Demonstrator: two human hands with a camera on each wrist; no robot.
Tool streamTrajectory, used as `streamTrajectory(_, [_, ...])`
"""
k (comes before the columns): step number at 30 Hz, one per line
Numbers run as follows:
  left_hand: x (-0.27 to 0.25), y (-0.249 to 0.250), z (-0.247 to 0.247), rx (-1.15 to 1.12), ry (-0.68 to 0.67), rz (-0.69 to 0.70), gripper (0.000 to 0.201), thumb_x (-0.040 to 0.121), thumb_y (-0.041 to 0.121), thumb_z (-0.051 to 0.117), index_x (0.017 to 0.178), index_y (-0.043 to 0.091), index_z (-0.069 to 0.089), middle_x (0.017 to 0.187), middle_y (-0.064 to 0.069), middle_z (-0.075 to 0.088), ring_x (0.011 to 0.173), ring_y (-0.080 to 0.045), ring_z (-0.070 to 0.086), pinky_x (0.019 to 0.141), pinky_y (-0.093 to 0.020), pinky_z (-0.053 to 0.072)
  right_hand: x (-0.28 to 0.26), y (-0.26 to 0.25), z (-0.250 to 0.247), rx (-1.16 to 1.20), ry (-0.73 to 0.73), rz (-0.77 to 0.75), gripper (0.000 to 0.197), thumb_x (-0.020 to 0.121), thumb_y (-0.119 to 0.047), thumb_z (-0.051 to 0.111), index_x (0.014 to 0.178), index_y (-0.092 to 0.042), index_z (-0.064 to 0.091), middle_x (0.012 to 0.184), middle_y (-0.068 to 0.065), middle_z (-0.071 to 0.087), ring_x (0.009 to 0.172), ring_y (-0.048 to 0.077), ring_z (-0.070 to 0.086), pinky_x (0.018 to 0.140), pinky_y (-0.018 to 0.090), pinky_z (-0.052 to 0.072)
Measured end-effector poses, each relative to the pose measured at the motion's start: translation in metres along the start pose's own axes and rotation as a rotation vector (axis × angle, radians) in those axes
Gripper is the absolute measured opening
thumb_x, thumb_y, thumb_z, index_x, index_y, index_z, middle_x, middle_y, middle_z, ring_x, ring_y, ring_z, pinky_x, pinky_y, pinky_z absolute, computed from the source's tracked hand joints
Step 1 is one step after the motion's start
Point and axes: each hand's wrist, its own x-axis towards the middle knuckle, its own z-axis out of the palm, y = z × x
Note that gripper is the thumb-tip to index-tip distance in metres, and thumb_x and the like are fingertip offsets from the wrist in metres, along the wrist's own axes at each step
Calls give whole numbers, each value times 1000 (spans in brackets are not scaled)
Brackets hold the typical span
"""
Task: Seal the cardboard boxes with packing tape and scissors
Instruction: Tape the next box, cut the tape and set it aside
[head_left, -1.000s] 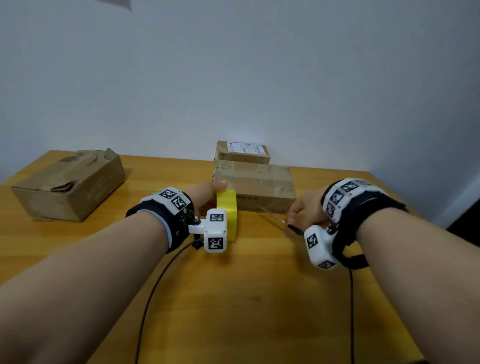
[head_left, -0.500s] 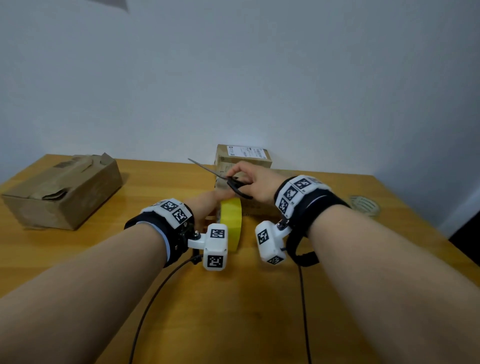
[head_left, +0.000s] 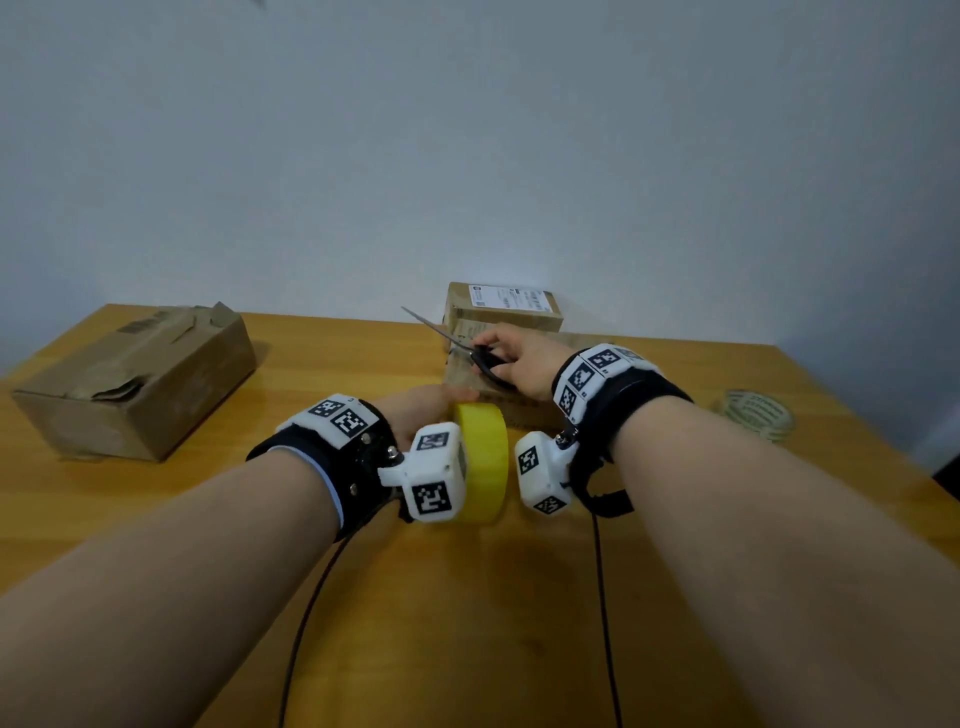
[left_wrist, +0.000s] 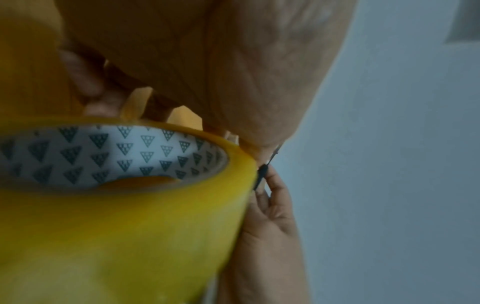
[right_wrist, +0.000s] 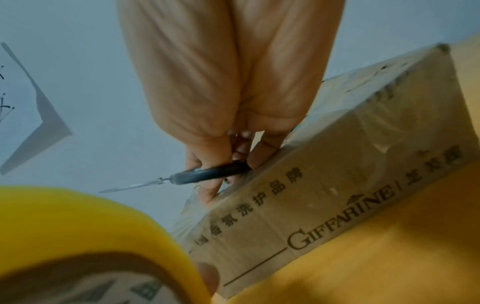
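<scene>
A yellow tape roll (head_left: 485, 462) stands on edge on the wooden table (head_left: 467, 623), just in front of a flat printed cardboard box (head_left: 524, 410). My left hand (head_left: 415, 415) holds the roll, fingers curled over it; its patterned core (left_wrist: 116, 156) fills the left wrist view. My right hand (head_left: 519, 361) grips black-handled scissors (head_left: 470, 351) over the box top, the blades pointing up and left. The right wrist view shows the scissors (right_wrist: 205, 176) in my fingers, the box (right_wrist: 337, 185) and the tape roll (right_wrist: 78, 226).
A smaller labelled box (head_left: 501, 306) sits behind the flat one by the wall. A worn cardboard box (head_left: 140, 379) with loose flaps lies at the far left. A clear tape roll (head_left: 758, 413) lies near the table's right edge. Cables trail from both wrists.
My right hand lifted the scissors from the table at the right and brought them up over the box, blades now pointing left. My left hand stayed on the tape roll.
</scene>
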Motion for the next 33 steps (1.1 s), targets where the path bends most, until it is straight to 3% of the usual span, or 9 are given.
streamTrajectory(2, [1,7,6,73,95,61,19,99,27,50,90,10,55,76,-5,52,52,-12,55,42,-18,46,3,0,-4,30,12,-1,33,94,-10,62,123,-26,58,108,-2,66,93,18,64,78,29,54])
streamTrajectory(5, [5,8,10,195,217,138,28,101,17,47,73,14,46,71,-2,42,59,-13,40,42,-17,40,-5,6,-17,135,23,24,28,89,-16,70,112,-30,62,103,5,66,90,26,64,82,38,56])
streamTrajectory(9, [3,3,6,58,257,106,14,99,16,49,104,3,50,63,-9,48,43,-18,50,26,-13,32,-35,28,-46,368,-132,102,27,87,-14,73,110,-25,65,102,13,68,96,31,66,87,41,55])
streamTrajectory(13, [-6,-2,6,-36,256,93,19,99,21,49,102,2,47,31,-8,46,18,-14,41,24,-14,31,-65,50,-71,441,-372,201,33,84,-7,71,114,-12,56,84,12,66,72,25,65,54,27,50])
streamTrajectory(18, [2,-5,4,-111,208,58,38,97,22,50,133,8,51,70,-13,48,27,-19,49,31,-21,42,-75,60,-72,429,-507,291,41,64,-13,84,100,-12,64,81,12,68,66,22,71,54,27,57])
streamTrajectory(22, [3,-6,1,-122,164,96,32,98,19,46,123,4,61,85,-11,54,37,-21,53,37,-20,46,-75,54,-66,410,-584,360,55,58,-29,85,103,-8,62,80,12,69,64,19,69,59,28,59])
streamTrajectory(25, [0,-5,2,-105,153,123,22,99,15,44,98,8,65,69,-8,63,33,-16,54,34,-17,44,-74,49,-63,369,-578,398,75,60,-46,85,116,-6,57,82,10,67,66,18,66,61,28,57])
streamTrajectory(28, [-1,-4,3,-66,156,134,24,100,13,43,85,10,62,44,-1,61,29,-13,53,31,-16,41,-68,48,-60,376,-597,383,99,35,-52,97,113,-6,57,82,11,65,67,19,65,62,28,57])
streamTrajectory(33, [2,-4,1,-44,156,122,15,96,10,50,86,7,61,50,-5,62,32,-13,56,32,-18,43,-55,38,-50,452,-634,336,97,38,-49,98,114,-7,55,82,8,64,67,17,64,60,26,57])
